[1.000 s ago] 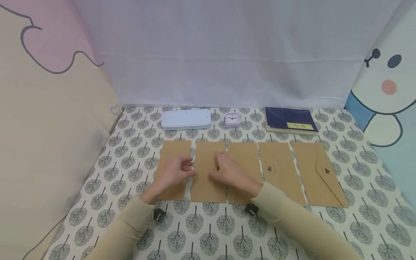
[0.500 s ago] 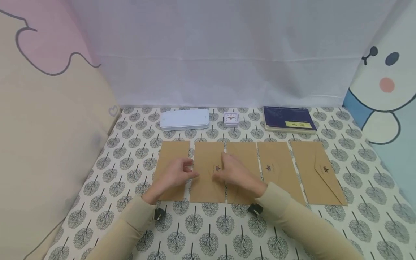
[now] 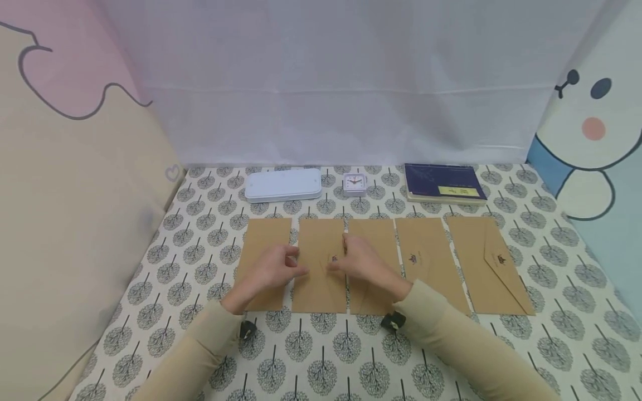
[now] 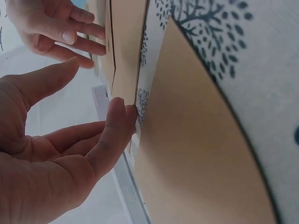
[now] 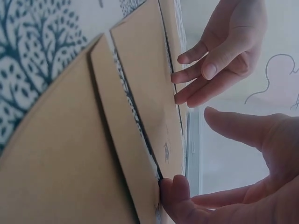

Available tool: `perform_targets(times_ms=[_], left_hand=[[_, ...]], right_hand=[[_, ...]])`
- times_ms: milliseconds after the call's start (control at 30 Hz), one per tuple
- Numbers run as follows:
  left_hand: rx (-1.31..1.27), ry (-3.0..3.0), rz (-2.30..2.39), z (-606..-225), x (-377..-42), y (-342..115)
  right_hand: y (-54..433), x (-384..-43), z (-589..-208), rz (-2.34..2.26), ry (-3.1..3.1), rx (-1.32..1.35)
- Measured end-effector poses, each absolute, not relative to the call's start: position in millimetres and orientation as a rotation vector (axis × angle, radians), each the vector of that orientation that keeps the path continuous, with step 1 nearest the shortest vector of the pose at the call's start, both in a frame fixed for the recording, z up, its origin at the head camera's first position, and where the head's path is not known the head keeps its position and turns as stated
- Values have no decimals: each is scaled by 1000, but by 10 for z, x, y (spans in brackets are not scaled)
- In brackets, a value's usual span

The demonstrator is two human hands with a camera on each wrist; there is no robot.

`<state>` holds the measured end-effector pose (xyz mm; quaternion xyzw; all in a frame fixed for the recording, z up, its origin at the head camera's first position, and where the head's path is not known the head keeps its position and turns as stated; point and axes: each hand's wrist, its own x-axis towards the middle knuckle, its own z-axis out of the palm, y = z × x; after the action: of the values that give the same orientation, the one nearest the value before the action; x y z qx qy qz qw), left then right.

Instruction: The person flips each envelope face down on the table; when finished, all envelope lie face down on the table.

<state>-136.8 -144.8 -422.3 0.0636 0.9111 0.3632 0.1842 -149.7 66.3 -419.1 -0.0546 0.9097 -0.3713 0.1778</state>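
Note:
Several brown kraft envelopes lie side by side in a row on the table. My left hand (image 3: 273, 267) is over the leftmost envelope (image 3: 268, 231). Its fingers point right, at the gap before the second envelope (image 3: 318, 236), and the thumb stands apart from them. Over the third envelope (image 3: 373, 228) is my right hand (image 3: 361, 262), fingers reaching to the second one's right edge beside a small crown print. Both wrist views show loosely bent fingers with nothing pinched. Fingertips of the left hand (image 4: 60, 154) and right hand (image 5: 252, 182) appear to touch or nearly touch envelope edges.
Along the back stand a pale tin case (image 3: 283, 185), a small lilac clock (image 3: 354, 184) and a dark blue book (image 3: 443, 182). The fourth envelope (image 3: 431, 239) and fifth envelope (image 3: 473, 245) lie to the right. A tree-patterned cloth (image 3: 323, 345) covers the table.
The right hand has shifted slightly right, so the second envelope's crown print now shows. The left hand stays nearly in place. The envelopes lie as before; the head view has shifted a little.

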Motion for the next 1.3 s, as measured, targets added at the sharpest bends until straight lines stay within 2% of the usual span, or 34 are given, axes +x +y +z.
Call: perform_targets(times_ms=[500, 700, 933, 1300], left_hand=[[219, 2608, 1029, -4203, -1331, -1392], [280, 2596, 1044, -4191, -1300, -1335], [344, 2619, 1075, -4201, -1291, -1298], [363, 2575, 1126, -4226, -1295, -1242]], right_hand=[[786, -1554, -4230, -1233, 2495, -123], [888, -1581, -4249, -1512, 2324, -226], [951, -1593, -4263, -1560, 2268, -342], [971, -1582, -4226, -1707, 2119, -308]])
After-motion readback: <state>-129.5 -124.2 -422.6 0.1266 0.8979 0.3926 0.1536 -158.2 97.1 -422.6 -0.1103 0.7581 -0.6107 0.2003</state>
